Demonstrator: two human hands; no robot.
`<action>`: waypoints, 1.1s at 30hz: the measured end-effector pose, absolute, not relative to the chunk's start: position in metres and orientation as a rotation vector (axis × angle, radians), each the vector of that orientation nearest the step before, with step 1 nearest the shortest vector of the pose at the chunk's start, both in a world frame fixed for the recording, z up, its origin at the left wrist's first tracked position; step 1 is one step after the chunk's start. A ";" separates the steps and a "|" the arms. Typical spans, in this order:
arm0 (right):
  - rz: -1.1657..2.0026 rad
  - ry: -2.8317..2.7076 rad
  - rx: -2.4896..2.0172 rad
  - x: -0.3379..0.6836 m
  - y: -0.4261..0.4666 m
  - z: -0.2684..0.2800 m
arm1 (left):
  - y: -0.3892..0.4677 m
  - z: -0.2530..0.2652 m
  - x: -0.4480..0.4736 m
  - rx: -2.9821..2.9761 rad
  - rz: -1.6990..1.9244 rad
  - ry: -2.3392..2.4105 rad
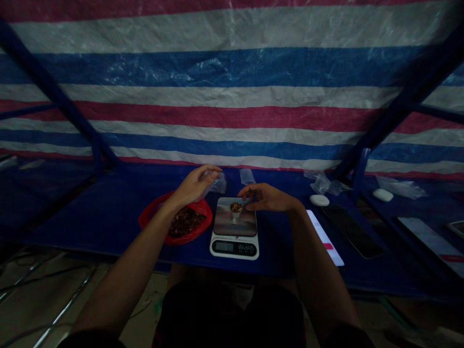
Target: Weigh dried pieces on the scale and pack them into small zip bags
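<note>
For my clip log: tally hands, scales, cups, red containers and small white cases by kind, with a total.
Left hand and right hand: 2
Scale: 1
Cup: 1
Red container: 1
Small white cases: 2
Total: 7

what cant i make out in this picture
Head view: some contents of the red bag, hidden by the left forearm.
Head view: whether the left hand touches the clear bag; their overlap hides it.
Head view: button labels on the scale; too small.
Head view: a device, cut off by the right edge.
</note>
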State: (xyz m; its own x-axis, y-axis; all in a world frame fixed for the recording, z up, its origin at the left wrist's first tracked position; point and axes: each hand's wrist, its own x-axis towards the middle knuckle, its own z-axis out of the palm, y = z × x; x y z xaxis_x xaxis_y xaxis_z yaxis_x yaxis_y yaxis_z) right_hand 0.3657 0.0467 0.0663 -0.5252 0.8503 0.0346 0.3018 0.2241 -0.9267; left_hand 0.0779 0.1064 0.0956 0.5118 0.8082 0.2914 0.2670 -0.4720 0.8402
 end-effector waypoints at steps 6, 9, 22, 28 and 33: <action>1.382 -1.990 -1.200 0.355 0.047 0.064 | 0.058 0.094 0.060 2.292 0.700 0.876; 1.414 -1.982 -1.185 0.350 0.048 0.061 | 0.041 0.089 0.061 2.399 0.495 0.968; 1.128 -1.992 -1.014 0.341 0.050 0.058 | 0.048 0.064 0.077 2.322 0.653 1.060; 0.815 -2.103 -0.995 0.330 0.048 0.061 | 0.049 0.067 0.089 2.267 0.749 1.059; 0.731 -2.146 -0.950 0.324 0.045 0.064 | 0.050 0.066 0.092 2.230 0.783 1.084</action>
